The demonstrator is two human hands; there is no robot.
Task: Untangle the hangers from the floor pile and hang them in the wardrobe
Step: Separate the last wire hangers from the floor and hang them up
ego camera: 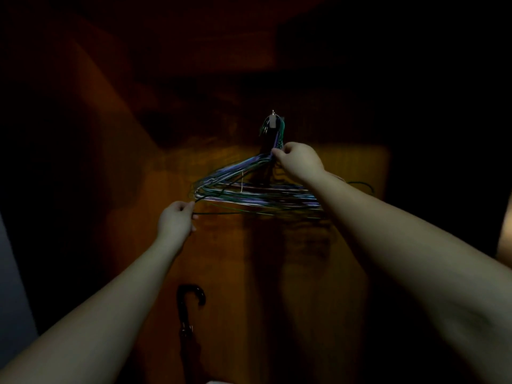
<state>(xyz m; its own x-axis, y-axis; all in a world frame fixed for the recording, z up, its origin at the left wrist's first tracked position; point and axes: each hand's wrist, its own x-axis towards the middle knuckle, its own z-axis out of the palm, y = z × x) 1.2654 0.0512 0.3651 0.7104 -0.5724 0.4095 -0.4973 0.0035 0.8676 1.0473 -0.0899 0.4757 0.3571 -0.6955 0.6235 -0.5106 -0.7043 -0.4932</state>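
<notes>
Dim shot inside the wardrobe (346, 173), brown wood back panel w/ a small metal hook (273, 123) sitting high at centre. A bunch of thin wire hangers (249, 194), green, purple & bluish, is hanging off that hook, their necks gathering just below it and their shoulders & bottom bars fanning out wide below the hook to either side. Right hand (297, 159) is sitting just below the hook, a bit to its right, fingers curling in & pinching the hangers at the neck where the wires bunch. Left hand (176, 220) is sitting lower, well to the left of the hook, thumb & fingers pinching the left corner of one dark green hanger, whose bottom bar is running rightward under the rest of the bunch. Both bare forearms are reaching up from the bottom corners. Far below the hook, slightly left, a dark umbrella (186, 309) w/ a curved handle is leaning against the back panel; its lower part is too dark to tell.
</notes>
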